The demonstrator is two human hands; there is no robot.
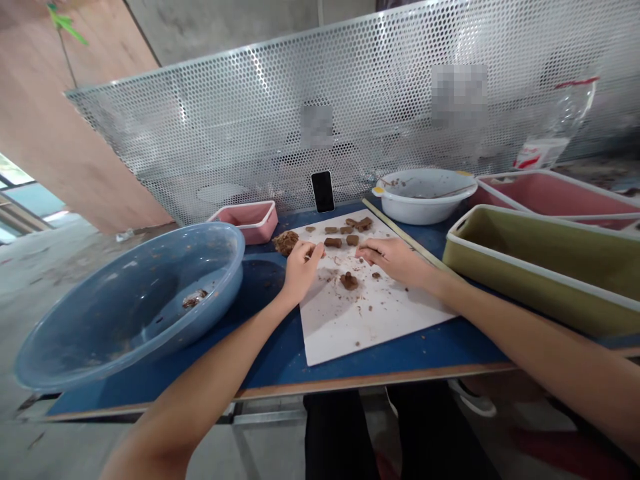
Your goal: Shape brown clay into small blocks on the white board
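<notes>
In the head view, both hands are over a white board (330, 337) on a blue counter (273, 357); the left hand (304, 262) is at its left edge, thumb and fingers drawn close, beside a rough brown lump (285, 244); the right hand (384, 257) is across from it, fingers curled in toward the thumb; whether either pinches anything, I cannot tell. The brown clump (349, 281) lies on the board, nearer the person than the hands and between them, with crumbs scattered around it; beyond the hands lie short brown pieces (333, 243), on the same board. Left of the board stands a large blue basin (160, 343); behind are a small pink box (259, 228), an upright phone (323, 192) and a white basin (423, 207); at right is an olive trough (520, 267).
</notes>
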